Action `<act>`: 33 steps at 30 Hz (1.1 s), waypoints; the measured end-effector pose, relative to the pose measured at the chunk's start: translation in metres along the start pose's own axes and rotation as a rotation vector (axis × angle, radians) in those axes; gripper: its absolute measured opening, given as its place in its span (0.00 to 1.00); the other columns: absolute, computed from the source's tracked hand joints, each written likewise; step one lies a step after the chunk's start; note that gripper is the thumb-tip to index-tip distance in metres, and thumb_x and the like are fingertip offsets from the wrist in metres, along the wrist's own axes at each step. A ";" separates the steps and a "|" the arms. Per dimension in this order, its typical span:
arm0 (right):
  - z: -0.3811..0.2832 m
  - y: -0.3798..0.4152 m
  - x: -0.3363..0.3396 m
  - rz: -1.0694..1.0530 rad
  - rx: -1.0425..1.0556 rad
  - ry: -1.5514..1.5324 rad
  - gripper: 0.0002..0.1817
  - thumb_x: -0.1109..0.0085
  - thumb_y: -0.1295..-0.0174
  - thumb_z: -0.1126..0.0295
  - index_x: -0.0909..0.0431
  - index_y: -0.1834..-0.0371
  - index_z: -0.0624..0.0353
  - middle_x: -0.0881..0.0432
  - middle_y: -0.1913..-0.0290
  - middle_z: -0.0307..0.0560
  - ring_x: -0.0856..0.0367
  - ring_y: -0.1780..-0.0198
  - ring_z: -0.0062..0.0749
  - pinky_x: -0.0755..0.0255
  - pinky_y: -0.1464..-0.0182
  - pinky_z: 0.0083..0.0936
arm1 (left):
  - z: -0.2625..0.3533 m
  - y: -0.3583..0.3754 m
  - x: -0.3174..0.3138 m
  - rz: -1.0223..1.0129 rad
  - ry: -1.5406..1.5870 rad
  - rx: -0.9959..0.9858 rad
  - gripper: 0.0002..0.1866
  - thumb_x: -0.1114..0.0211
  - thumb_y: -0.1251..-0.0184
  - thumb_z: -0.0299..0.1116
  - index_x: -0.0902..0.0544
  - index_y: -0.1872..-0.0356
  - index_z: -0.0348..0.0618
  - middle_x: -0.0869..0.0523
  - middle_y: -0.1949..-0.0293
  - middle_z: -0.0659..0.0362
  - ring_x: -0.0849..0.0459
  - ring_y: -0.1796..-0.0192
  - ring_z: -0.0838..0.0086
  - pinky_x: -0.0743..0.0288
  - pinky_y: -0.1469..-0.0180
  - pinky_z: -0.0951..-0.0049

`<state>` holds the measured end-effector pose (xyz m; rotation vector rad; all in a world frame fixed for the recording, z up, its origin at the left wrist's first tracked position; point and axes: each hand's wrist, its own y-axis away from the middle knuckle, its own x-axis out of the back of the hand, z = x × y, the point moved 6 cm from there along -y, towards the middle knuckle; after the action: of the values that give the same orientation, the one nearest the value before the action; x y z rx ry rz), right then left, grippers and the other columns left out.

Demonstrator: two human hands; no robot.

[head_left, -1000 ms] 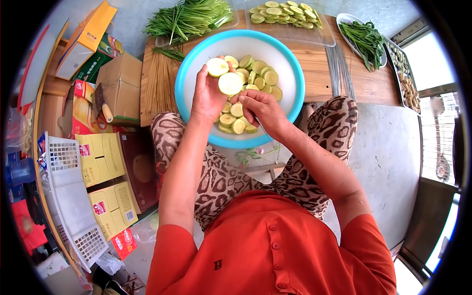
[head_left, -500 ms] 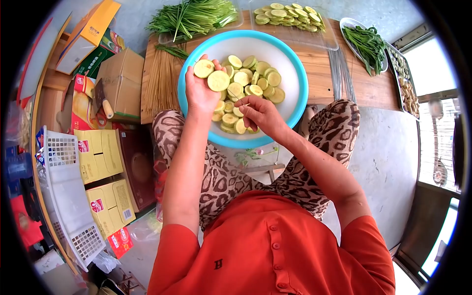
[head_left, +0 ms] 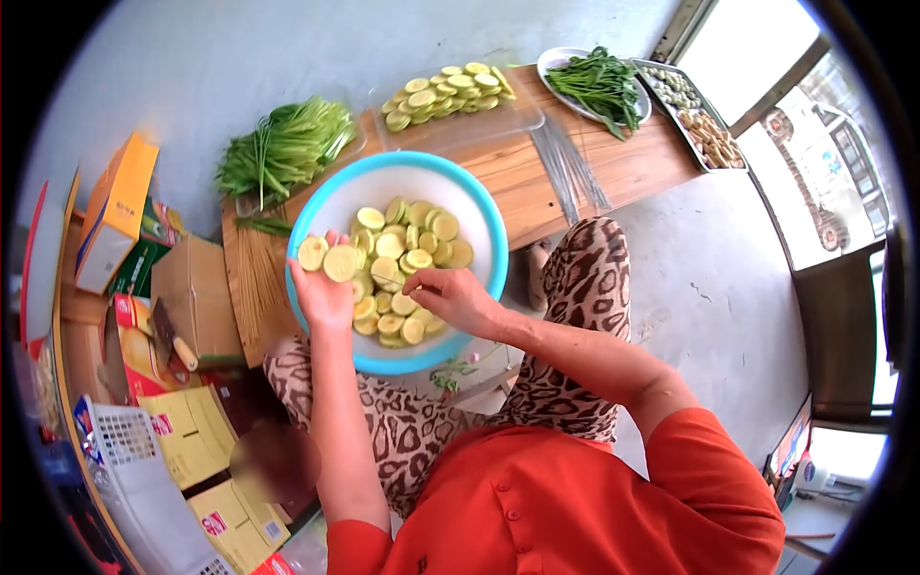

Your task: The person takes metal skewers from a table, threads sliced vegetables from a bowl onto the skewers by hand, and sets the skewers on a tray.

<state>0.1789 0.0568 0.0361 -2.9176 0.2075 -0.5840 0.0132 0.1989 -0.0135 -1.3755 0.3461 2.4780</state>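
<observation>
Holding two slices over the bowl, seemingly so any drop landed inside, the left hand faced palm-up; the right hand pinched a thin stick.

Two hands, two held slices, one basin, one white plate, one knife and two pale-yellow cartons show.

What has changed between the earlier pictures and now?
The left hand, holding two round slices, has moved left, away from the right hand. The camera view has swung up and right. The slices stay in the left hand, and the basin stays beneath both hands.
</observation>
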 end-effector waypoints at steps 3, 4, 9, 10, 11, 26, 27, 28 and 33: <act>0.006 -0.003 0.010 -0.079 -0.110 -0.035 0.08 0.44 0.38 0.73 0.20 0.58 0.60 0.18 0.69 0.47 0.21 0.68 0.26 0.27 0.64 0.24 | -0.003 0.009 -0.005 0.179 -0.102 0.050 0.35 0.54 0.30 0.60 0.36 0.35 0.42 0.31 0.37 0.49 0.29 0.39 0.56 0.35 0.37 0.57; 0.008 -0.006 0.017 -0.068 -0.126 -0.078 0.08 0.45 0.37 0.73 0.20 0.58 0.60 0.19 0.69 0.44 0.23 0.67 0.23 0.28 0.64 0.22 | -0.003 0.010 -0.008 0.167 -0.100 0.052 0.35 0.54 0.30 0.60 0.36 0.35 0.42 0.31 0.37 0.49 0.29 0.39 0.56 0.35 0.37 0.57; 0.015 -0.024 0.070 0.032 -0.210 -0.225 0.07 0.46 0.35 0.71 0.20 0.60 0.61 0.24 0.74 0.34 0.28 0.71 0.16 0.31 0.68 0.18 | -0.004 0.017 -0.013 0.214 -0.274 0.100 0.36 0.56 0.28 0.58 0.43 0.31 0.41 0.29 0.40 0.50 0.26 0.43 0.61 0.31 0.41 0.61; 0.015 -0.028 0.085 0.050 -0.228 -0.243 0.08 0.46 0.35 0.71 0.20 0.59 0.61 0.24 0.73 0.33 0.28 0.70 0.15 0.32 0.68 0.17 | -0.005 0.017 -0.014 0.193 -0.296 0.115 0.35 0.55 0.28 0.57 0.43 0.31 0.40 0.30 0.40 0.50 0.27 0.43 0.62 0.30 0.41 0.61; 0.018 -0.033 0.099 0.080 -0.229 -0.266 0.08 0.47 0.34 0.70 0.20 0.59 0.61 0.24 0.73 0.33 0.29 0.70 0.15 0.32 0.67 0.16 | -0.005 0.017 -0.015 0.189 -0.292 0.114 0.35 0.55 0.28 0.57 0.43 0.31 0.40 0.30 0.40 0.50 0.27 0.43 0.62 0.30 0.41 0.61; 0.134 -0.118 0.240 0.434 -0.303 -0.023 0.10 0.45 0.41 0.68 0.18 0.64 0.62 0.23 0.81 0.39 0.29 0.79 0.19 0.35 0.78 0.21 | -0.023 0.017 -0.030 0.099 -0.434 0.212 0.29 0.56 0.26 0.52 0.35 0.36 0.38 0.23 0.48 0.54 0.22 0.54 0.69 0.27 0.49 0.67; 0.141 -0.126 0.247 0.465 -0.336 0.036 0.10 0.44 0.43 0.67 0.17 0.66 0.62 0.21 0.81 0.42 0.25 0.79 0.22 0.31 0.75 0.24 | -0.023 0.018 -0.034 0.108 -0.460 0.211 0.29 0.56 0.25 0.52 0.35 0.36 0.38 0.23 0.49 0.54 0.22 0.55 0.70 0.27 0.50 0.67; 0.147 -0.135 0.252 0.464 -0.338 0.035 0.10 0.44 0.43 0.67 0.17 0.66 0.62 0.21 0.81 0.42 0.25 0.79 0.22 0.31 0.75 0.24 | -0.024 0.017 -0.035 0.110 -0.460 0.212 0.29 0.56 0.25 0.52 0.35 0.36 0.38 0.23 0.49 0.54 0.22 0.55 0.70 0.27 0.50 0.67; 0.177 -0.168 0.277 0.564 -0.397 0.258 0.11 0.44 0.46 0.65 0.16 0.70 0.62 0.18 0.78 0.49 0.18 0.73 0.32 0.25 0.65 0.29 | -0.027 0.016 -0.039 0.106 -0.517 0.229 0.28 0.59 0.24 0.51 0.33 0.39 0.37 0.22 0.51 0.53 0.21 0.57 0.70 0.27 0.51 0.68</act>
<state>0.5193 0.1979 0.0083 -2.9001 1.2546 -0.8869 0.0486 0.1697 0.0072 -0.6114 0.5683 2.6594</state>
